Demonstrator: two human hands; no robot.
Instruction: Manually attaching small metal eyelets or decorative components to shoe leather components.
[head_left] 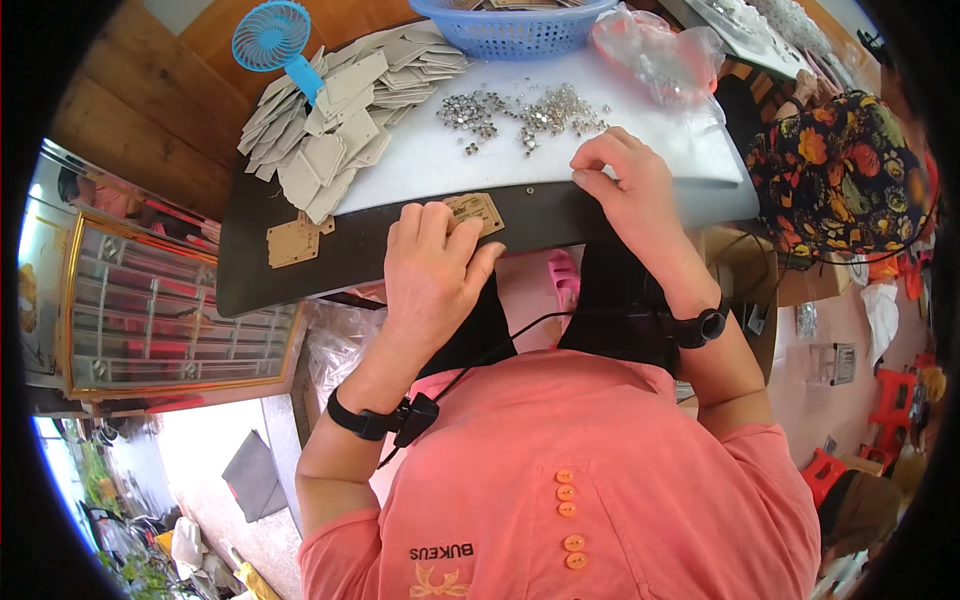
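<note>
My left hand (pixel 428 275) rests at the near edge of the dark table, its fingers bent over a small brown card (pixel 478 212) and its thumb by the card's near side. My hand covers the card's left part. To the right, my right hand (pixel 630 185) hovers over the table edge with thumb and forefinger brought together; anything between them is too small to make out. One tiny shiny piece (pixel 530 189) lies between the hands on the dark border. Beyond it, loose shiny rhinestone-like pieces (pixel 560 108) are spread over the white sheet (pixel 400 180).
Left of my left hand lie more brown cards (pixel 292 243). A large heap of grey-beige cards (pixel 335 130) holds a blue fan (pixel 272 36) behind it. At the back stand a blue basket (pixel 515 35) and a clear plastic bag (pixel 660 58). Another person in a floral top (pixel 850 175) sits at right.
</note>
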